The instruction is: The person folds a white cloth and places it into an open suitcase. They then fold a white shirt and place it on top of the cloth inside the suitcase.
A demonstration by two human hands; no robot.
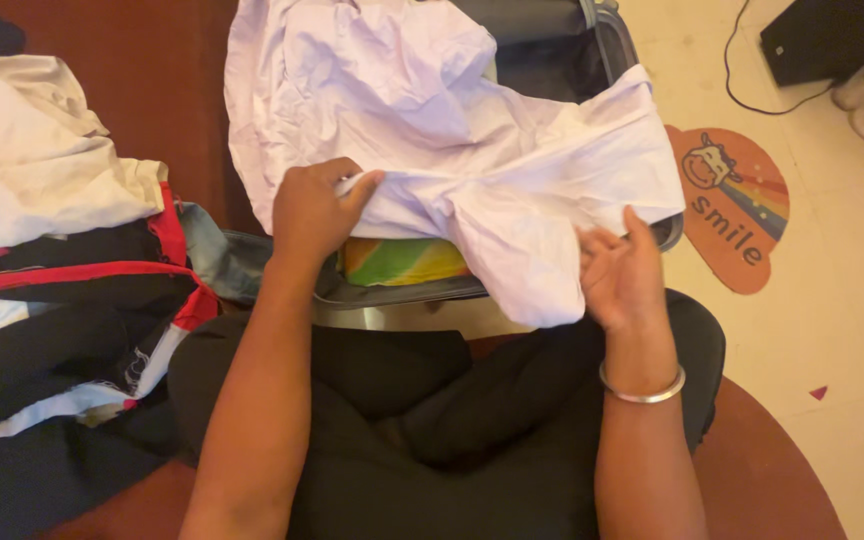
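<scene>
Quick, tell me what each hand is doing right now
Left hand: closed, pinching the white garment.
Right hand: open, palm against the garment's lower edge.

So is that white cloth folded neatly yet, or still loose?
Still loose. The white cloth lies crumpled and spread over the open suitcase; the left hand pinches an edge, and the right hand touches it, open.

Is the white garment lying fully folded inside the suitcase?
No, the white garment is crumpled and spread over the suitcase rim, with the left hand pinching an edge and the right hand under it.
</scene>
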